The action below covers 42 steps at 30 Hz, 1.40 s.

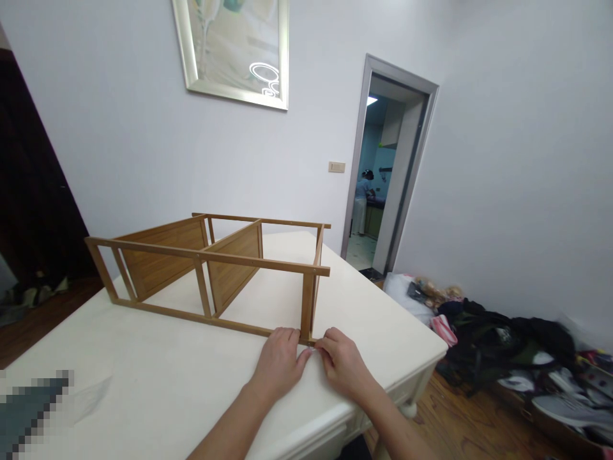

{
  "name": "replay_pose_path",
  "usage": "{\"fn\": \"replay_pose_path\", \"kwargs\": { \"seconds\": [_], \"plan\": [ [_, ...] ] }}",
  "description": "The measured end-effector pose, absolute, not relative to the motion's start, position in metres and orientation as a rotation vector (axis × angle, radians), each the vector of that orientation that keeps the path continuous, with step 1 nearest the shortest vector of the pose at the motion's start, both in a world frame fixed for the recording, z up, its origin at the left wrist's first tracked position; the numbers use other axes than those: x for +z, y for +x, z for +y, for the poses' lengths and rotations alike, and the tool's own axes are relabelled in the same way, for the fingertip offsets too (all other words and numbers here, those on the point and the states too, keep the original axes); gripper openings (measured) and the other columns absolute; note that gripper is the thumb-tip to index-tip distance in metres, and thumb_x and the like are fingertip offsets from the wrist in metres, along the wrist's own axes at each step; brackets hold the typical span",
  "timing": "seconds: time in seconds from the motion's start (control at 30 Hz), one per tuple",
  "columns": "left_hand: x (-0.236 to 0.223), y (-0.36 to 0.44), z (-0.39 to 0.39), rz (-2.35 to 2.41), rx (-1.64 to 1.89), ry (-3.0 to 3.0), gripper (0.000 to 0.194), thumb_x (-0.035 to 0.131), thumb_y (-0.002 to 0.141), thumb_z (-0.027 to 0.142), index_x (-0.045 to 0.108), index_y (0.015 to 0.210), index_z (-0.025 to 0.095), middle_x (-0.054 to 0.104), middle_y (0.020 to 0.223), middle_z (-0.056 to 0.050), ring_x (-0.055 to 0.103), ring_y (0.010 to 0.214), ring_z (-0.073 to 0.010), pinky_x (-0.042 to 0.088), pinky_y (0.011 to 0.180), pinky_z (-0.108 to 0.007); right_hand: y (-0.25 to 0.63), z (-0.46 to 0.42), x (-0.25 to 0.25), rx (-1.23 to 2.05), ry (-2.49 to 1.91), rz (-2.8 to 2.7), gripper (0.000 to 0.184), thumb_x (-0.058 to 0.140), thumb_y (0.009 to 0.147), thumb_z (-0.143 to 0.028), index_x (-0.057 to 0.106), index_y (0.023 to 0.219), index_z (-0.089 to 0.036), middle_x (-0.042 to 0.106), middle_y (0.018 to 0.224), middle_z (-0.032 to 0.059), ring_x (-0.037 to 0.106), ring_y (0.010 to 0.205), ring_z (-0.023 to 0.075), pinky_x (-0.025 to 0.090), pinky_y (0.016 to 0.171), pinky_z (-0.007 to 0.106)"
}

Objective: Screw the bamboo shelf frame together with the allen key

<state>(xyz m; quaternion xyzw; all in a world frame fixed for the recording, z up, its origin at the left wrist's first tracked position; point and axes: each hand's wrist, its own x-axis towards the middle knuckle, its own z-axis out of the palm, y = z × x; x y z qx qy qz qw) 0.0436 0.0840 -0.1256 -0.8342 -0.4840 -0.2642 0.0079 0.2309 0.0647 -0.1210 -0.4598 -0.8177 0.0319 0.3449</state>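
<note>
A brown wooden shelf rack (234,260) with several panels lies on its side on the white table (158,364). My left hand (281,358) is closed around the rack's lower front rail, close to its right end. Just beside it, my right hand (341,359) pinches at the tip of that same rail. Something small and pale shows between the two hands at the rail's end, too small to name. The fingertips of my right hand partly hide it.
A clear plastic bag (93,397) lies at the table's left, by a pixelated dark shape (29,409). Clothes (498,342) and shoes (565,409) are heaped on the floor at right. Through a doorway (368,172), a person stands at a counter. A framed picture (237,48) hangs above.
</note>
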Motion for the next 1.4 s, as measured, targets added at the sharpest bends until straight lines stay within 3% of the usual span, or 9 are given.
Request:
{"fn": "replay_pose_path", "kwargs": {
  "seconds": [0.4,1.1,1.23,1.4],
  "plan": [
    [-0.131,0.043,0.087,-1.475,-0.897,-2.548,0.015,0.048,0.092,0.019,0.061,0.099,0.017,0.068,0.096,-0.010,0.063,0.095,-0.0253,0.051,0.086,-0.040,0.232,0.067,-0.123,-0.029,-1.157,-1.939,0.023,0.043,0.093,-0.008,0.062,0.089,-0.020,0.056,0.081,0.0046,0.055,0.079,0.0188,0.044,0.068,0.029],
    [-0.125,0.043,0.084,-1.294,-0.987,-2.467,0.024,0.043,0.094,0.015,0.063,0.082,0.020,0.066,0.083,-0.008,0.061,0.083,-0.0231,0.049,0.078,-0.040,0.234,0.071,-0.121,-0.003,-1.131,-1.734,0.020,0.046,0.095,-0.014,0.064,0.091,-0.022,0.056,0.085,0.0055,0.057,0.081,0.0200,0.048,0.072,0.034],
    [-0.108,0.045,0.076,-1.151,-1.095,-2.457,0.025,0.042,0.095,0.016,0.065,0.087,0.022,0.067,0.085,-0.008,0.062,0.086,-0.0234,0.051,0.079,-0.041,0.243,0.078,-0.106,-0.028,-1.124,-1.608,0.019,0.050,0.096,-0.022,0.068,0.093,-0.023,0.055,0.082,0.0047,0.056,0.079,0.0204,0.048,0.070,0.034],
    [-0.050,0.054,0.069,-1.072,-1.362,-2.300,0.021,0.046,0.094,0.019,0.063,0.106,0.022,0.069,0.104,-0.009,0.062,0.104,-0.0256,0.049,0.095,-0.045,0.257,0.076,-0.052,-0.069,-1.013,-1.598,0.015,0.055,0.096,-0.027,0.069,0.098,-0.024,0.058,0.079,0.0031,0.058,0.074,0.0184,0.047,0.064,0.031]
  ]
}}
